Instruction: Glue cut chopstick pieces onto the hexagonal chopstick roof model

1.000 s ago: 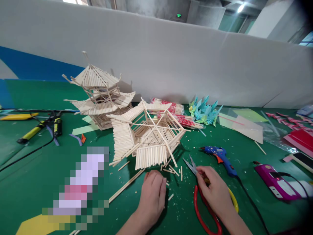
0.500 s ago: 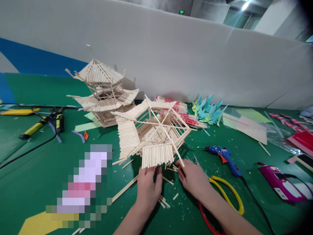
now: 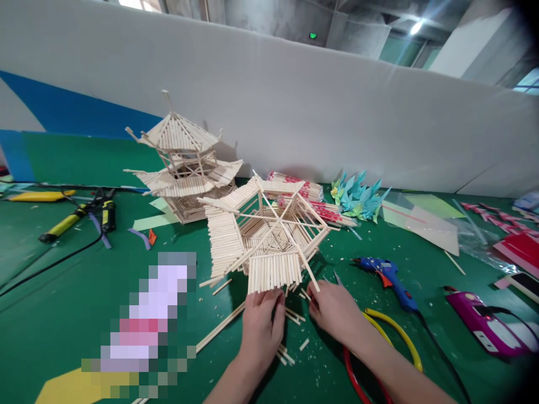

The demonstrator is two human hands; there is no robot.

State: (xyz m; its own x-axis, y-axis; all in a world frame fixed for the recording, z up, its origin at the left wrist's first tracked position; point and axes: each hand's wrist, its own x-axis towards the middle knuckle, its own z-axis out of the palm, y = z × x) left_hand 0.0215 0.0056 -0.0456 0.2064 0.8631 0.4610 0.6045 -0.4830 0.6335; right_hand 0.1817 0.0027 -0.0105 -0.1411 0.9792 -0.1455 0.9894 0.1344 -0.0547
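A pavilion model of thin wooden sticks [image 3: 275,272] stands before me, its roof partly covered and partly bare frame. My left hand [image 3: 261,322] is closed at the front roof edge, its fingertips hidden under the overhang, so what they grip cannot be made out. To the right, my right hand [image 3: 334,308] is pinched beside a jutting roof rafter, a short wooden stick [image 3: 305,294] at its fingertips. Loose cut sticks [image 3: 295,316] lie around and between my hands. Scissors with red and yellow handles [image 3: 398,331] lie partly under my right forearm.
A finished-looking stick pagoda [image 3: 185,185] stands behind left. On the right lie a blue glue gun [image 3: 387,275] and a magenta corded device [image 3: 480,320]. Packs of sticks [image 3: 328,212] and folded blue paper [image 3: 360,196] sit behind. Yellow-black pliers [image 3: 67,221] lie left.
The view has tilted and shifted slightly, so everything sits a little lower and further right. Both hands stay at the front of the model with almost the same pose.
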